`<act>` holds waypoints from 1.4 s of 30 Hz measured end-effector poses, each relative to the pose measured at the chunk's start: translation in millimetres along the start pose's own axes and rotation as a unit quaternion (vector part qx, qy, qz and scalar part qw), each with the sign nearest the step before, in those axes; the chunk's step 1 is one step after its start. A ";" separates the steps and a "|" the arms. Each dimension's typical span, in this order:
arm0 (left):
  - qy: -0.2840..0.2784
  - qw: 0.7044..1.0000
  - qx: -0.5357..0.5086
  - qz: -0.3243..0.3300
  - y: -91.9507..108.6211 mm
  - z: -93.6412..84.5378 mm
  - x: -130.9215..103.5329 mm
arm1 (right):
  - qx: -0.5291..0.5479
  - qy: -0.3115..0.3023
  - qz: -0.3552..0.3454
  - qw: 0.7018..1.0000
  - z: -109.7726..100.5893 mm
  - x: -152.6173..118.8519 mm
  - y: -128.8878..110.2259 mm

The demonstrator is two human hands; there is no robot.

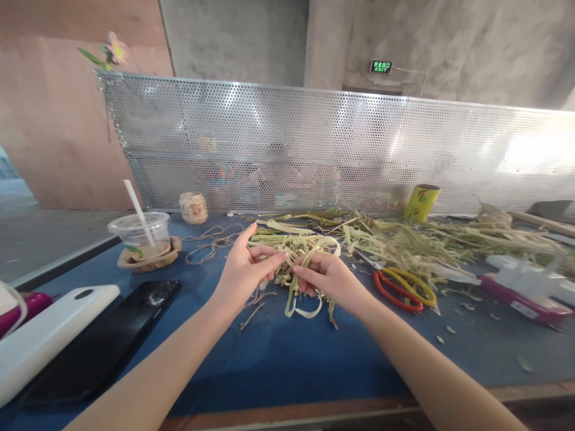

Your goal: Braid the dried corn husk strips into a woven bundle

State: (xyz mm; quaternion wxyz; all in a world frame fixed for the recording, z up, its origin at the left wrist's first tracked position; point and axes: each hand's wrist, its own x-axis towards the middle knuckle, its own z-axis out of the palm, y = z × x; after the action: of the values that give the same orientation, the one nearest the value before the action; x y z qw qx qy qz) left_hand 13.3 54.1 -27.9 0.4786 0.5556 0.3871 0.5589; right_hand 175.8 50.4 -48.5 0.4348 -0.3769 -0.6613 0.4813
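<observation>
At the middle of the blue table, my left hand [251, 267] pinches a pale green strip of dried leaf between thumb and fingertips, its index finger raised. Close beside it on the right, my right hand [326, 276] is closed on the same dried leaf strip [291, 299], whose looped end hangs below the fingers. Under and behind both hands lies a tangled heap of straw-like plant pieces [309, 240]. Scissors [402, 290] with red and yellow handles rest to the right of my right hand.
A plastic cup with a straw [140, 234] stands in a cardboard holder at left, near a black phone [105, 338] and a white device [58, 341]. Twine [211, 245] lies behind. A yellow tube [421, 203], a purple power strip [523, 299] and a perforated metal screen [278, 143] are also here.
</observation>
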 end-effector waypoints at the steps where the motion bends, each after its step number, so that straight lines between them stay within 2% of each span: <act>1: -0.020 1.000 0.009 -0.001 -0.8 0.5 -1.0 | 0.003 -0.001 -0.003 1.000 -0.3 0.1 -0.4; 5: -0.119 0.992 0.026 0.025 -6.4 2.4 -5.1 | 0.023 0.010 -0.015 1.000 1.6 1.1 0.0; 10: -0.155 0.987 0.029 0.035 -12.3 2.5 -6.2 | 0.017 0.029 -0.021 0.999 7.0 1.4 3.0; 13: -0.144 0.988 0.031 0.046 -12.7 1.3 -5.0 | 0.005 0.026 -0.029 0.999 5.3 -0.3 0.1; 17: -0.102 0.992 0.033 0.071 -10.9 -0.2 -3.1 | -0.076 0.011 -0.023 0.997 -0.1 -3.5 -6.7; 22: -0.125 0.989 0.064 0.038 -8.0 -1.0 -3.0 | -0.050 0.014 -0.034 0.998 -2.6 -4.1 -7.7; 26: -0.123 0.986 0.091 0.058 -5.6 -1.4 -3.6 | -0.042 -0.019 -0.027 0.999 -5.1 -2.4 -8.1; 31: -0.158 0.987 0.031 0.023 -7.4 -1.0 -2.0 | -0.043 -0.010 -0.023 0.999 -5.0 -3.2 -12.6; 34: -0.158 0.987 0.007 0.030 -10.5 -1.5 -0.4 | -0.032 -0.009 -0.030 0.999 -4.2 -4.0 -13.2; 42: -0.154 0.985 0.067 0.047 -0.8 -6.4 -0.7 | -0.015 -0.021 -0.028 0.999 -12.3 -2.8 -11.7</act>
State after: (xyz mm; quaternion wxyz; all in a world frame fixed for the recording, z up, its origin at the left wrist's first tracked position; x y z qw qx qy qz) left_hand 7.0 54.3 -29.4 0.4676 0.6834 0.3183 0.4615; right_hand 187.3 48.7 -35.8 0.4281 -0.3543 -0.6876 0.4673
